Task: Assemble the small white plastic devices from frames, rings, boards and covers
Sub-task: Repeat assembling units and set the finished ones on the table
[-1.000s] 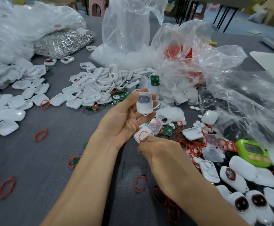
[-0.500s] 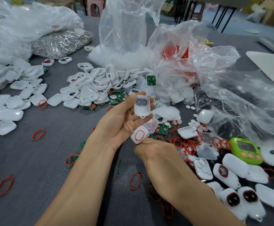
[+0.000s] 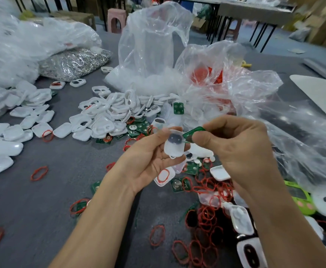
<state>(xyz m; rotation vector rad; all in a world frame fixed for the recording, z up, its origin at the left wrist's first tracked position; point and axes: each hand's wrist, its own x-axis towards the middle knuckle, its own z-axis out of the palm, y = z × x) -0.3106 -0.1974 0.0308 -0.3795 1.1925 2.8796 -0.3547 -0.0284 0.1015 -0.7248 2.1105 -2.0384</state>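
The right grip [image 3: 241, 149] had risen from beneath the left grip [image 3: 148, 161] and now pinched a green board [image 3: 192, 133] just beside the white shell [image 3: 174, 145]. The left grip held this dark-windowed shell above the surface [image 3: 42, 200]. Behind, a clear bag [image 3: 212, 78] held red rings and a taller bag [image 3: 150, 55] held white parts. Bare grey surface lay open at the near left.

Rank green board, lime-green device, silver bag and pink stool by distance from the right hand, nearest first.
1. Green board: pinched in the right hand.
2. Lime-green device: on the table, right.
3. Silver bag: far left.
4. Pink stool: beyond the table.
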